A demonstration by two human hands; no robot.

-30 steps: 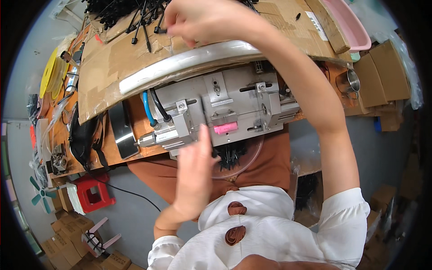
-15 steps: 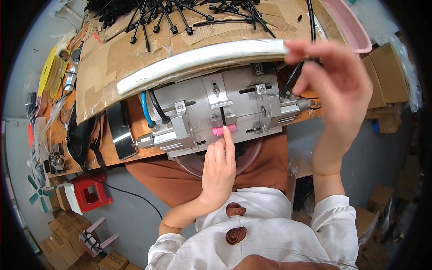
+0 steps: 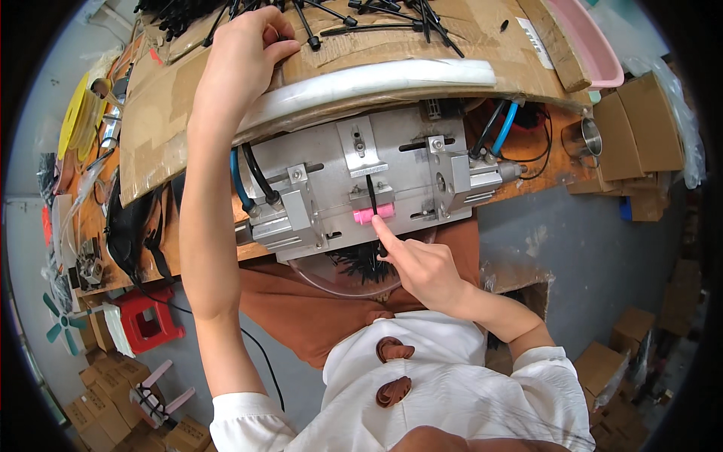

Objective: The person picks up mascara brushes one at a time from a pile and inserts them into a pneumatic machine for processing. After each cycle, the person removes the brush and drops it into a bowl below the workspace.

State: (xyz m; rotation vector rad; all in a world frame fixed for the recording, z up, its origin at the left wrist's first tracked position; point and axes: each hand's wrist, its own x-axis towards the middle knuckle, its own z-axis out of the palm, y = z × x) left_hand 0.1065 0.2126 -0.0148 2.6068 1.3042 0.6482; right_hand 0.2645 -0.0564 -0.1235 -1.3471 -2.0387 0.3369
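My left hand (image 3: 245, 56) reaches up to the cardboard on the bench, its thumb and fingers pinched around a black capped rod (image 3: 283, 38) that they mostly hide. My right hand (image 3: 425, 267) is at the metal fixture (image 3: 407, 177), index finger stretched out with its tip on a small pink block (image 3: 374, 213). The other fingers are curled under; a dark bit shows beside them, and I cannot tell whether they hold it. A thin black rod (image 3: 372, 194) runs through the fixture's middle down to the pink block.
More black capped rods (image 3: 376, 30) lie across the cardboard (image 3: 162, 143). A white padded strip (image 3: 376, 77) lines its near edge. Air cylinders with hoses flank the fixture. Below it, a clear bowl (image 3: 320, 282) of black rods rests at my lap. A pink tub (image 3: 587, 45) stands at the far right.
My left hand has left the pink block and swung up to the rods on the cardboard. My right hand has come down from the upper right, its index finger now on the pink block.
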